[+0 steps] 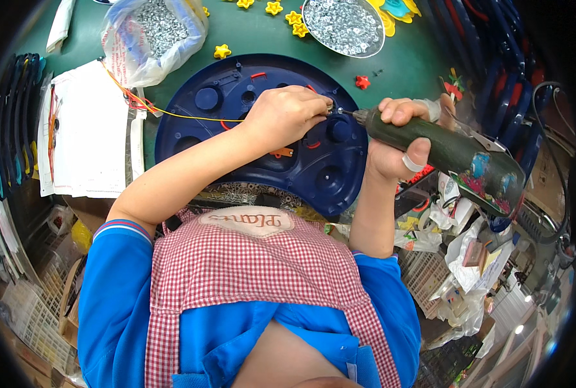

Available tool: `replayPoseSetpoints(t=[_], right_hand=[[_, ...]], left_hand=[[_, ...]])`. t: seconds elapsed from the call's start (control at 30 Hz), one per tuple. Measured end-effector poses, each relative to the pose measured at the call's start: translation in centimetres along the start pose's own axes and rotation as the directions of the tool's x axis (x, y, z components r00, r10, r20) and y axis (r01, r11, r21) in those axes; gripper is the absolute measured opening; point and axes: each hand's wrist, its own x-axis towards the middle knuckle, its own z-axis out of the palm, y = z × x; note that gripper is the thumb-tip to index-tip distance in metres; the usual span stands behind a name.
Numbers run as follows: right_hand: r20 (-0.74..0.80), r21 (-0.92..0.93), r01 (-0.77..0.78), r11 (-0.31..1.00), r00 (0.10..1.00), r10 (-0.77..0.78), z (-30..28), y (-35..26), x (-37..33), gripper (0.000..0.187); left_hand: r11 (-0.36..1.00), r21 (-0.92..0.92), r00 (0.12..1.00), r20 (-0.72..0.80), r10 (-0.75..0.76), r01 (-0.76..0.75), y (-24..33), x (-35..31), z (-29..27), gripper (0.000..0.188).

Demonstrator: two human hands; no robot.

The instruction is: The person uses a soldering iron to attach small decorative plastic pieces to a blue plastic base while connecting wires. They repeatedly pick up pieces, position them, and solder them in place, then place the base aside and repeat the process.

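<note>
A dark blue curved plastic panel (262,168) lies on the green table, with round recesses and red wires on it. My left hand (281,115) rests over its upper middle, fingers pinched; what they hold is too small to make out. My right hand (391,158) is wrapped round a dark electric screwdriver (459,152) with colourful stickers. White tape shows on some of its fingers. The screwdriver's tip points left and meets the panel at a small shiny metal piece (341,110), close to my left fingertips. A yellow wire (191,118) runs from the left to beneath my left hand.
A bag of small metal parts (162,32) and a bowl of similar parts (345,26) stand at the back. Yellow star-shaped pieces (222,51) and a red one (363,82) lie around. White sheets (87,139) are left; stacked blue panels (13,123) stand at the far left.
</note>
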Motion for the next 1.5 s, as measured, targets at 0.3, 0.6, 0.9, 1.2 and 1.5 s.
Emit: replayPoseSetpoints(t=[0.3, 0.6, 0.9, 1.2, 1.5], right_hand=[[0.108, -0.147, 0.006, 0.989, 0.994, 0.010, -0.3, 1.4, -0.8, 0.071], [-0.005, 0.061, -0.039, 0.997, 0.999, 0.039, 0.0, -1.5, 0.5, 0.089], [0.106, 0.198, 0.002, 0.980, 0.994, -0.023, 1.4, -1.6, -0.6, 0.085], [0.119, 0.198, -0.005, 0.980, 0.993, -0.019, 1.4, -1.6, -0.8, 0.083], [0.110, 0.177, -0.002, 0.984, 0.994, -0.018, 2.0, -1.2, -0.7, 0.083]], left_hand=[[1.000, -0.009, 1.000, -0.008, 0.001, -0.002, -0.1, 0.0, 0.3, 0.012], [0.997, -0.070, 0.999, 0.039, -0.024, 0.026, 0.7, 0.9, -2.0, 0.012], [0.828, -0.429, 0.931, 0.201, -0.303, 0.362, 1.5, 0.2, -2.9, 0.020], [0.743, -0.527, 0.910, 0.193, -0.368, 0.412, 1.5, 0.2, -2.7, 0.021], [0.852, -0.394, 0.938, 0.156, -0.308, 0.345, 1.8, 0.2, -2.8, 0.022]])
